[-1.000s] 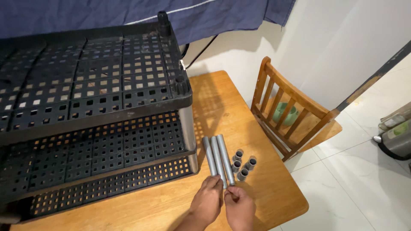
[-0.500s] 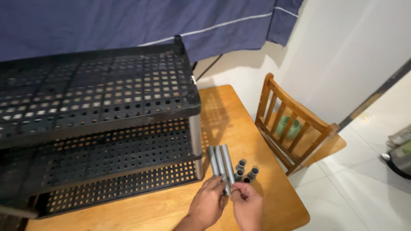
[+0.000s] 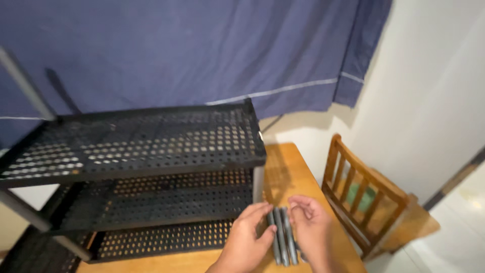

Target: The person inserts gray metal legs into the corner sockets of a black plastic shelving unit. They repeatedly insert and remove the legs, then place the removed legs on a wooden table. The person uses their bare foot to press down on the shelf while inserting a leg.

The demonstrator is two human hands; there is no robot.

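1. The left hand (image 3: 246,241) and the right hand (image 3: 311,231) sit low in the view, over the near end of the wooden table (image 3: 287,174); between them lies a bundle of grey metal tubes (image 3: 282,235), side by side and lengthwise away from the person.
2. The left hand has its fingers curved against the bundle's left side, thumb low near the tubes; the right hand has its fingers bent in at the bundle's top right; both press on the tubes from either side, lifted a little off the table as far as I can tell.
3. Edges: the black perforated shelf rack (image 3: 146,151) stands just left of the hands, its grey corner post (image 3: 258,184) close to the left fingertips; the table's right edge runs just past the right hand, and the wooden chair (image 3: 361,194) stands beside that edge.
4. Open room: a bare strip of table stretches beyond the tubes toward the wall; a dark blue curtain (image 3: 202,50) hangs behind the rack.
5. Against half a second ago: the tubes then lay flat on the table with small dark caps beside them; now the hands close around the bundle and the caps are hidden or out of view; the camera has tipped up, showing more curtain.
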